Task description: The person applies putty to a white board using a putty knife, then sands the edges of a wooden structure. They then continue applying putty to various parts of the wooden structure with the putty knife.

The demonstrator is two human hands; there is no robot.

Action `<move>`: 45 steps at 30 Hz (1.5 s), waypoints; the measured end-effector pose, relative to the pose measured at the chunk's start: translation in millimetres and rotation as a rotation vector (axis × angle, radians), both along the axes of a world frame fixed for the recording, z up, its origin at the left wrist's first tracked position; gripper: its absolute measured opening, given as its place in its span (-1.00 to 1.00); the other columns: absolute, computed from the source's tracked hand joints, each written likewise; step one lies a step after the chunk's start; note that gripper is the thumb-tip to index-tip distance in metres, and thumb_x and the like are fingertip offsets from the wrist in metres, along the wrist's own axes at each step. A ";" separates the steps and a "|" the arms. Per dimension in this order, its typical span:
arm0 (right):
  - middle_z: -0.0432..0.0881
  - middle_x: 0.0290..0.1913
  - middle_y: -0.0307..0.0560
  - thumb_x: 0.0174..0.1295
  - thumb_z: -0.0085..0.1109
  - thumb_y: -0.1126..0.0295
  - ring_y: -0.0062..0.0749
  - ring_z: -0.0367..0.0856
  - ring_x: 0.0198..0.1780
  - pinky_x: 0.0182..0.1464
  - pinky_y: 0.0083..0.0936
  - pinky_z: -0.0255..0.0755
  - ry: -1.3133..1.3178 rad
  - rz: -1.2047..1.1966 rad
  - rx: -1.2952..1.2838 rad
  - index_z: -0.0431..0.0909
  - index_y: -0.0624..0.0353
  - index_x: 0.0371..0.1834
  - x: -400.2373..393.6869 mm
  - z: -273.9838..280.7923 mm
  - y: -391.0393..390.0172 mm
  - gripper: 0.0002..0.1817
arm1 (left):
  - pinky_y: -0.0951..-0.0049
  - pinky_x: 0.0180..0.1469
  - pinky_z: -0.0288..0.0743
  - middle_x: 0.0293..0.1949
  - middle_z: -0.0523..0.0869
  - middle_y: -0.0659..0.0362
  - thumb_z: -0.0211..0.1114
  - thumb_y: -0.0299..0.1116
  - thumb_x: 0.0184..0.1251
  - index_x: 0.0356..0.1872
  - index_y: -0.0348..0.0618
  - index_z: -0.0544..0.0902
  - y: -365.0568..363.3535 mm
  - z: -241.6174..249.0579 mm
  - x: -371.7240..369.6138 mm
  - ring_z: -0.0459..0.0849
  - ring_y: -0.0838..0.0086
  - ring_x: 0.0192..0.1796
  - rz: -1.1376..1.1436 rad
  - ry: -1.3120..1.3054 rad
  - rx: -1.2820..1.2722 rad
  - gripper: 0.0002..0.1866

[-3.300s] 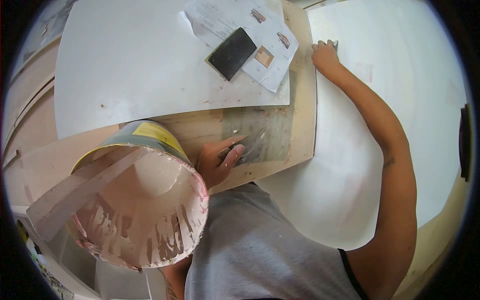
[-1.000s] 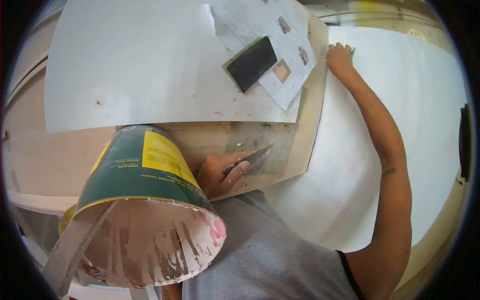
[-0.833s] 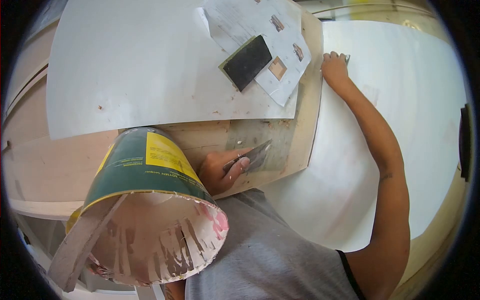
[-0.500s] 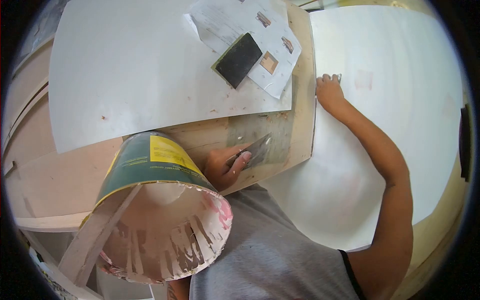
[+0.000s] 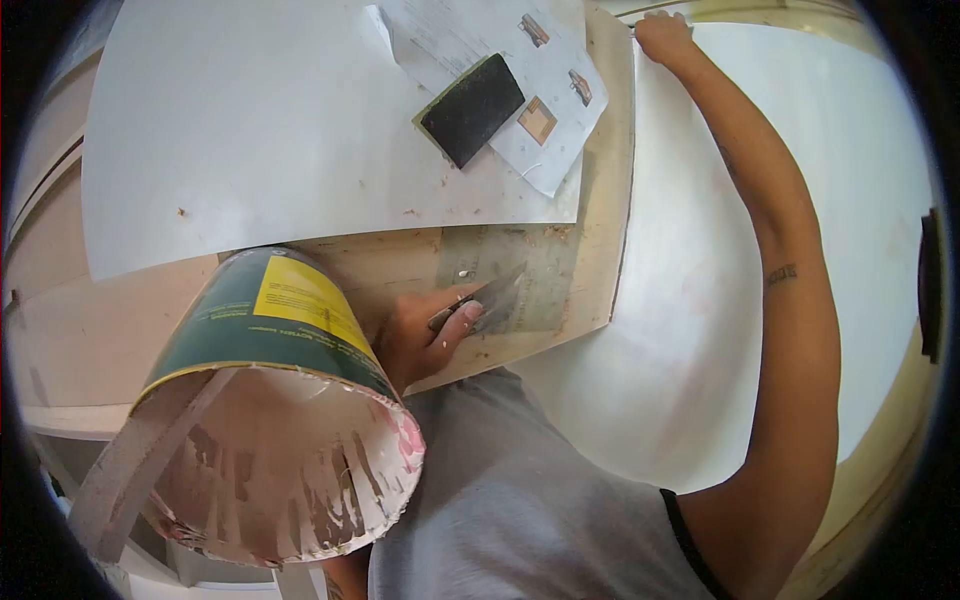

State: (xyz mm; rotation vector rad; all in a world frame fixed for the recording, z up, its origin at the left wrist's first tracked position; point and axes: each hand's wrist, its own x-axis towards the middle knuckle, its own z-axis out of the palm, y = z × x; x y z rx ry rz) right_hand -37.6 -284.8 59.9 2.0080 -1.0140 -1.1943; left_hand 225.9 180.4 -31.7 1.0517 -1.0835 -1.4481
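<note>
Dark rounded borders cut off the corners of this view, and a large green-and-yellow bucket (image 5: 225,310) hides most of the left forearm; what the bucket rests on cannot be made out. The right hand (image 5: 663,38) is small, near the top border, its fingers bent; I cannot tell whether they grip anything. That arm stretches long and slightly bowed across a smooth white panel (image 5: 690,300), its hand at the panel's far left corner, beside the right edge of a wooden table (image 5: 606,190). The left hand (image 5: 420,325) is bent close to the body, closed around a putty knife (image 5: 500,300) whose blade points over the table near its near right corner. The bucket, coated inside with pale pinkish residue and leaning a flat stick (image 5: 150,455) over its rim, crowds in left of this hand. Farther across the table lie a white sheet (image 5: 250,120), printed papers (image 5: 555,75) and, overlapping them, a black pad (image 5: 470,110)
</note>
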 end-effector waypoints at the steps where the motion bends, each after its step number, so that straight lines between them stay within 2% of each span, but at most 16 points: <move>1: 0.70 -0.03 -0.03 0.19 0.08 0.44 -0.11 0.61 0.12 0.02 -0.01 0.46 -0.002 0.003 0.003 0.73 0.12 -0.28 -5.8 -2.7 0.9 -0.80 | 0.28 -0.28 0.57 -0.34 0.74 -0.13 0.25 -0.33 0.40 0.00 -0.22 0.71 0.4 -1.5 -0.5 0.73 0.11 -0.39 -0.001 -0.017 0.003 -0.74; 6: 0.72 -0.14 -0.06 0.20 0.12 0.37 -0.15 0.64 0.02 0.00 -0.09 0.42 -0.010 0.125 0.067 0.76 0.08 -0.25 -38.3 -11.0 53.4 -0.79 | 0.29 -0.28 0.56 -0.36 0.74 -0.12 0.26 -0.31 0.39 0.00 -0.24 0.71 2.0 0.5 0.2 0.73 0.12 -0.39 -0.039 -0.021 0.028 -0.72; 12: 0.65 -0.08 -0.09 0.21 0.10 0.33 -0.17 0.55 0.04 0.03 -0.03 0.34 0.025 0.059 0.069 0.76 0.10 -0.25 -64.3 -17.8 167.3 -0.77 | 0.39 -0.36 0.47 -0.53 0.65 0.06 0.23 -0.32 0.43 0.01 -0.31 0.69 8.1 -1.3 -5.8 0.57 0.40 -0.50 0.008 -0.024 0.099 -0.71; 14: 0.64 -0.08 -0.07 0.21 0.13 0.30 -0.16 0.53 0.04 0.03 -0.07 0.34 0.024 0.026 0.071 0.76 0.12 -0.26 -66.0 -13.6 207.6 -0.77 | 0.47 -0.32 0.39 -0.50 0.56 0.30 0.21 -0.23 0.46 -0.31 -0.31 0.64 6.7 0.3 -5.6 0.46 0.54 -0.43 0.045 0.072 0.116 -0.71; 21: 0.59 -0.01 -0.01 0.19 0.15 0.20 -0.09 0.45 0.11 0.15 0.00 0.25 0.081 -0.059 0.029 0.71 0.23 -0.11 -99.8 -12.1 378.8 -0.64 | 0.44 -0.10 0.48 -0.23 0.68 0.18 0.28 -0.20 0.44 -0.09 -0.30 0.63 9.1 -0.7 -2.3 0.59 0.49 -0.18 0.133 -0.011 0.077 -0.69; 23: 0.59 -0.01 0.01 0.19 0.14 0.21 -0.08 0.44 0.14 0.18 0.01 0.24 0.063 -0.047 0.040 0.70 0.25 -0.10 -112.7 -10.1 429.1 -0.63 | 0.35 0.03 0.48 -0.14 0.70 0.09 0.28 -0.15 0.43 -0.01 -0.31 0.62 11.0 2.2 -2.5 0.62 0.39 -0.09 0.008 -0.086 0.187 -0.62; 27: 0.60 0.00 0.01 0.14 0.18 0.30 -0.05 0.51 0.11 0.14 0.00 0.32 -0.016 -0.773 0.381 0.73 0.12 -0.14 -89.4 23.0 516.1 -0.73 | 0.25 0.12 0.46 -0.10 0.69 0.05 0.28 -0.09 0.40 0.04 -0.37 0.60 18.6 12.2 -0.7 0.62 0.30 -0.04 0.050 -0.229 0.166 -0.53; 28: 0.60 0.02 0.02 0.14 0.17 0.37 -0.05 0.53 0.09 0.11 -0.05 0.36 -0.128 -0.804 0.387 0.71 0.12 -0.08 -71.6 41.3 528.5 -0.72 | 0.24 0.13 0.45 -0.09 0.69 0.04 0.28 -0.07 0.40 0.06 -0.39 0.59 21.8 6.9 -0.3 0.62 0.28 -0.02 -0.017 -0.282 0.280 -0.50; 31: 0.61 0.06 0.06 0.17 0.13 0.51 -0.02 0.55 0.12 0.12 -0.16 0.43 -0.855 -0.727 0.082 0.61 0.16 0.08 -20.4 74.2 574.7 -0.63 | 0.24 -0.02 0.57 -0.15 0.74 0.07 0.20 -0.12 0.45 0.03 -0.23 0.60 51.4 -0.8 -10.1 0.71 0.33 -0.09 -0.105 0.460 0.487 -0.63; 33: 0.52 0.25 0.03 0.13 0.12 0.50 -0.04 0.53 0.22 0.17 -0.02 0.40 -1.526 -0.476 -0.148 0.48 0.20 0.22 36.5 94.7 607.5 -0.49 | 0.24 -0.13 0.64 -0.23 0.76 0.13 0.16 -0.17 0.47 0.04 -0.15 0.60 79.1 39.9 -7.4 0.75 0.36 -0.17 -0.211 0.889 0.663 -0.69; 35: 0.54 0.12 0.16 0.27 0.16 0.47 0.02 0.53 0.19 0.22 -0.16 0.40 -1.735 -0.220 -0.331 0.51 0.30 0.08 86.7 99.0 651.7 -0.68 | 0.28 -0.22 0.69 -0.24 0.75 0.15 0.16 -0.19 0.47 0.06 -0.10 0.58 100.2 61.2 -0.8 0.76 0.40 -0.21 -0.292 0.976 0.700 -0.71; 37: 0.51 0.20 0.16 0.31 0.14 0.37 0.04 0.50 0.21 0.25 -0.07 0.34 -2.036 0.155 -0.167 0.48 0.24 0.17 112.4 72.2 670.9 -0.62 | 0.41 -0.44 0.65 -0.20 0.74 0.17 0.20 -0.17 0.45 0.03 -0.07 0.58 120.5 71.5 5.5 0.76 0.42 -0.31 -0.428 1.154 0.812 -0.72; 38: 0.50 0.22 0.16 0.33 0.14 0.34 0.04 0.49 0.21 0.26 -0.04 0.32 -2.123 0.284 -0.109 0.47 0.22 0.20 127.0 57.0 678.4 -0.60 | 0.48 -0.61 0.56 -0.16 0.73 0.18 0.21 -0.17 0.44 0.03 -0.10 0.58 131.3 84.0 7.4 0.74 0.46 -0.39 -0.373 1.068 0.835 -0.71; 40: 0.48 0.22 0.21 0.37 0.16 0.27 0.09 0.46 0.20 0.27 0.02 0.28 -2.187 0.439 -0.528 0.44 0.23 0.21 156.1 17.0 689.8 -0.59 | 0.47 -0.53 0.59 -0.15 0.72 0.18 0.23 -0.17 0.42 0.04 -0.13 0.56 154.2 103.8 26.0 0.74 0.46 -0.34 -0.427 0.890 0.781 -0.68; 43: 0.47 0.18 0.17 0.26 0.23 0.33 0.05 0.44 0.21 0.22 -0.06 0.36 -1.948 -0.121 -0.420 0.45 0.16 0.14 139.6 27.2 699.8 -0.60 | 0.43 -0.24 0.67 -0.10 0.67 0.15 0.28 -0.17 0.39 0.08 -0.19 0.52 185.8 131.6 50.8 0.72 0.46 -0.20 -0.366 0.605 0.597 -0.62; 45: 0.48 0.16 0.15 0.24 0.25 0.32 0.04 0.45 0.20 0.22 -0.10 0.37 -2.024 0.012 -0.506 0.46 0.16 0.10 146.4 39.0 717.0 -0.61 | 0.25 0.00 0.65 -0.03 0.70 0.07 0.27 -0.18 0.38 0.19 -0.21 0.49 203.5 140.0 73.1 0.74 0.35 -0.06 -0.306 0.400 0.323 -0.54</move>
